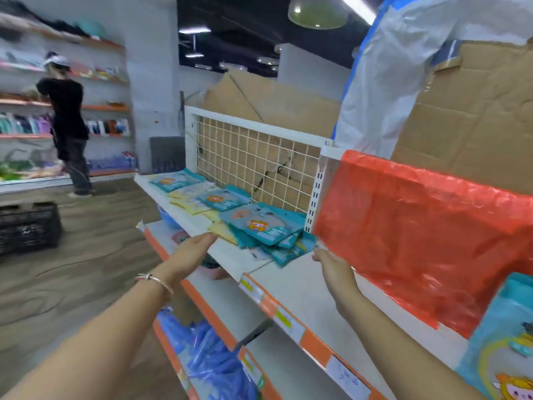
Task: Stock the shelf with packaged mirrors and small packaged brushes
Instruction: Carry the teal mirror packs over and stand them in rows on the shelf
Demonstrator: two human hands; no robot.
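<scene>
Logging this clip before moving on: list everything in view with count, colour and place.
shelf unit: one, white, orange edges
teal packets: two singles plus a pile, teal, top of shelf unit
yellow packets: several, pale yellow, beside and under the teal ones
wire grid: one, white, behind the packets
plastic sheet: one, red, right of wire grid
cardboard: several pieces, brown, behind
crate: one, black, floor left
bags: heap, blue, low shelf
large pack: one, teal, lower right
other person: one, dark clothes, far left
left hand: open, by yellow packets
right hand: at teal pile, grip unclear
</scene>
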